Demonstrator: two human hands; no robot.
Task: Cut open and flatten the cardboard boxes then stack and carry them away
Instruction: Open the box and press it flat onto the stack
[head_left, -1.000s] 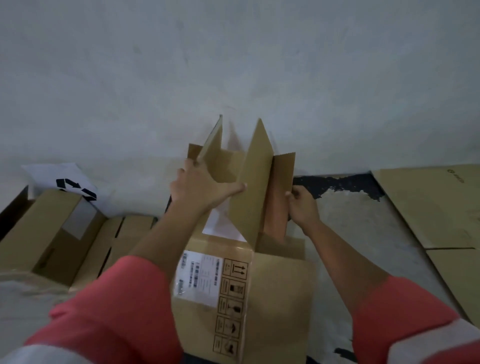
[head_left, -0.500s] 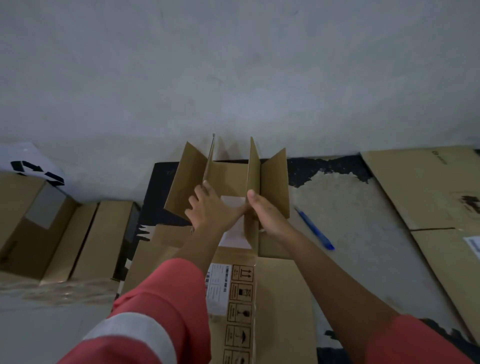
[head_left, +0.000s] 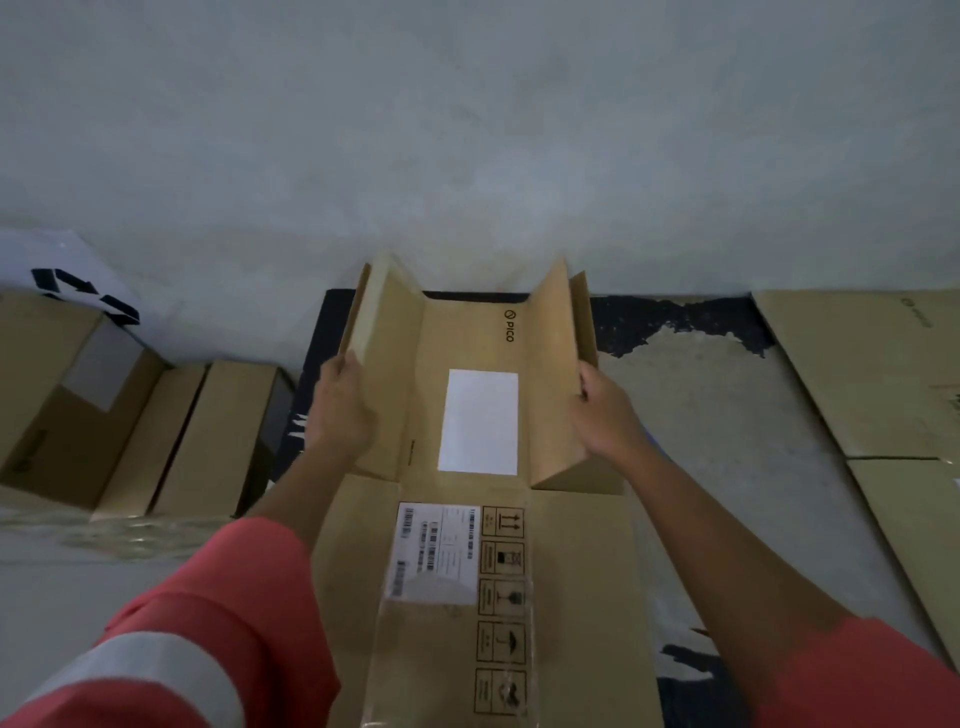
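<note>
Hands, close together at centre half a second ago, now sit apart with the flaps spread.

Risk: stiff creases may spring the flaps back upright if released unpressed.

- Uncut boxes (head_left: 78, 410), left edge.
- Left hand (head_left: 340, 410), fingers wrapped round left flap (head_left: 384, 364).
- Cardboard box (head_left: 576, 597), centre, lying on floor.
- Right flap (head_left: 553, 374), half raised.
- Right hand (head_left: 605, 410), clamped on its edge.
- Flattened cardboard (head_left: 878, 374), right edge.
</note>
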